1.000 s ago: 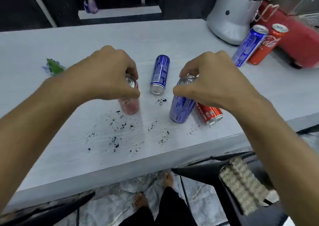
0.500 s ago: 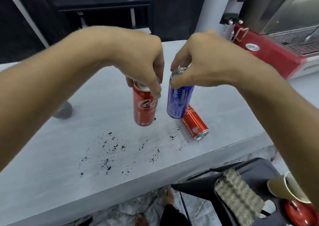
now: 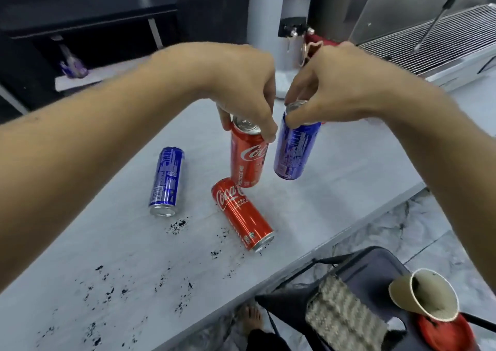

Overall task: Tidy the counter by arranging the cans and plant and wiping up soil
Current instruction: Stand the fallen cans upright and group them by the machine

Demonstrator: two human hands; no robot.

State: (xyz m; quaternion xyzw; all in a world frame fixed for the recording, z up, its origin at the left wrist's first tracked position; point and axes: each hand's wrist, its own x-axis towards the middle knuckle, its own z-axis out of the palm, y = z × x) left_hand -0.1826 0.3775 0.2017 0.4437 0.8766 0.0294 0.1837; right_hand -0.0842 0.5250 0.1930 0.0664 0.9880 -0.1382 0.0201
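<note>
pale grey wood-grain counter (image 3: 335, 195): runs from lower left to upper right of view.
black metal-framed chair (image 3: 375, 265): lower right, beyond the counter's near edge.
left hand (image 3: 241, 85): over mid-counter, fingers curled downward, thumb and fingertips pinching the top rim of the held red cola can (image 3: 248, 160).
right hand (image 3: 338, 88): just beside the left hand, fingers curled likewise, pinching the top rim of the held blue drink can (image 3: 295, 149).
beige woven cloth (image 3: 346, 321): flat on the chair seat.
held red cola can: slim aluminium, near upright; contact of base with counter not determinable.
held blue drink can: slim aluminium, top tilted rightward; just beside the held red cola can, narrow gap visible between them.
lying blue drink can (image 3: 166, 181): on its side on the counter, left of the held pair.
lying red cola can (image 3: 243, 214): on its side, angled, far end under the held red cola can's base in view.
tan paper cup (image 3: 426, 294): tipped on the chair, right of the cloth.
dark soil crumbs (image 3: 177, 226): scattered over the near-left counter; one cluster just beside the lying blue drink can's near end.
</note>
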